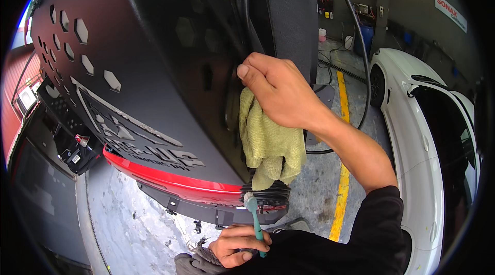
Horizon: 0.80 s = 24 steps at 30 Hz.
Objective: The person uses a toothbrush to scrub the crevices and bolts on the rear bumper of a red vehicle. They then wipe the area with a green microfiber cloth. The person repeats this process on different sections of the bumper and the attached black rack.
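My right hand (282,91) is closed in a fist with a yellow-green microfibre cloth (270,139) hanging from it. It is up against the edge of a dark, glossy panel (185,43). Lower down, my left hand (238,244) grips a teal toothbrush (253,211), bristles pointing up. The bristle end is close to black ribbed or coiled parts (267,193) below the cloth. A matte black panel (96,15) with hexagonal cut-outs and cut-out lettering stands to the left. Beneath it runs a glossy red body panel (174,182) of a vehicle.
A white car (413,147) is parked on the right, beyond a yellow floor line (342,182). A black hose (361,31) loops down between. Against the back wall stands a blue barrel (363,39). Another dark vehicle (73,147) is at the left.
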### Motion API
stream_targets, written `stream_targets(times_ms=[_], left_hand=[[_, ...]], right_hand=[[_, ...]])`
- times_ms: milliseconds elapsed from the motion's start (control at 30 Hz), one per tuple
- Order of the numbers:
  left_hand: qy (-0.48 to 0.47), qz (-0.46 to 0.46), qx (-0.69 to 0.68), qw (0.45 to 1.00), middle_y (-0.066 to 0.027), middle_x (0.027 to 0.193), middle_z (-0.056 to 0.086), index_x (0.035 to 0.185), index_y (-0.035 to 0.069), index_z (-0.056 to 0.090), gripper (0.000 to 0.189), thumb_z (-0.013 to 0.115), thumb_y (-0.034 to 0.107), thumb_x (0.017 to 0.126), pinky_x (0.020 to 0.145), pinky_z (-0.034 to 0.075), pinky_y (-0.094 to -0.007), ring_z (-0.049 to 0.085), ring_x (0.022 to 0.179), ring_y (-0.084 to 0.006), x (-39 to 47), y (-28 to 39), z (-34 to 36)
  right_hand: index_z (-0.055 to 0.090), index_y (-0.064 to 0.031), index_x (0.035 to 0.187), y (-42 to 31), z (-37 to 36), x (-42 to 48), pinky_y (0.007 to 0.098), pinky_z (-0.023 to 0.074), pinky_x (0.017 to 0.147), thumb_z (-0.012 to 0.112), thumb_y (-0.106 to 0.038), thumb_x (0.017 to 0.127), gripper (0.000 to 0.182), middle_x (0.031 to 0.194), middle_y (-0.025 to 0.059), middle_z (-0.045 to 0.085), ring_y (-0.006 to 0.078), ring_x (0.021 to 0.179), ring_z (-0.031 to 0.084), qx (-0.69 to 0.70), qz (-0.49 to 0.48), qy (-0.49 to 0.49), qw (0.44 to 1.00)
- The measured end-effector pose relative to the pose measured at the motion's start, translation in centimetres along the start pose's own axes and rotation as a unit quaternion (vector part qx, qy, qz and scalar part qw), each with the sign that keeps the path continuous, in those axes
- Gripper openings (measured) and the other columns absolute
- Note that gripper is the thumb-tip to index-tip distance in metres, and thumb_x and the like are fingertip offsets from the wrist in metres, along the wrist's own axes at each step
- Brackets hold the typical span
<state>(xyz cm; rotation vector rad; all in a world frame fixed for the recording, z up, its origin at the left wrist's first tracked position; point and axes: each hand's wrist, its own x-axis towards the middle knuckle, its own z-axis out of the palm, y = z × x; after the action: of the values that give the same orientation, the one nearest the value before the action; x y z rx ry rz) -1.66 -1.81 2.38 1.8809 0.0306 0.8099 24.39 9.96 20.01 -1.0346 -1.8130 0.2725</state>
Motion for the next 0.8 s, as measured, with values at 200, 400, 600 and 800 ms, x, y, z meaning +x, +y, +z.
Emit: stream_targets(times_ms=[200,400,600,800], left_hand=[[0.000,0.026,-0.006,1.000,-0.0247,0.110,0.069,0.108,-0.008,0.072,0.036,0.055,0.020,0.092,0.082,0.058,-0.0438,0.071,0.092,-0.0361,0.7,-0.1,0.7],[0.028,0.012,-0.012,0.999,-0.0255,0.108,0.069,0.105,-0.008,0.073,0.035,0.054,0.019,0.092,0.082,0.058,-0.0435,0.072,0.090,-0.0364,-0.1,0.6,1.4],[-0.003,0.003,-0.001,1.000,-0.0247,0.108,0.069,0.106,-0.007,0.072,0.036,0.054,0.020,0.092,0.083,0.058,-0.0447,0.071,0.093,-0.0367,0.5,1.0,1.8],[0.015,-0.006,-0.006,1.000,-0.0241,0.108,0.069,0.106,-0.007,0.072,0.036,0.055,0.021,0.094,0.084,0.057,-0.0457,0.071,0.094,-0.0375,-0.3,1.4,1.7]], right_hand=[[0.063,-0.0030,0.089,1.5,-0.1,-0.2,0.0306,0.0463,0.071,0.052,-0.048,0.107,0.050,0.077,-0.0004,0.058,0.0100,0.076,0.053,0.156,0.088,-0.002,0.984],[0.057,0.0003,0.107,0.5,-4.2,-0.1,0.0294,0.0580,0.070,0.059,-0.061,0.099,0.062,0.085,0.0075,0.065,0.0123,0.079,0.066,0.454,0.057,0.305,0.835],[0.058,0.0023,0.133,2.6,4.8,-3.3,0.0334,0.0459,0.099,0.079,-0.021,0.093,0.051,0.118,0.0101,0.058,0.0203,0.115,0.057,0.222,-0.103,0.262,0.934],[0.066,0.0031,0.117,3.9,4.6,-3.0,0.0351,0.0514,0.088,0.074,-0.001,0.082,0.036,0.112,0.0161,0.059,0.0302,0.099,0.064,0.045,-0.201,0.273,0.940]])
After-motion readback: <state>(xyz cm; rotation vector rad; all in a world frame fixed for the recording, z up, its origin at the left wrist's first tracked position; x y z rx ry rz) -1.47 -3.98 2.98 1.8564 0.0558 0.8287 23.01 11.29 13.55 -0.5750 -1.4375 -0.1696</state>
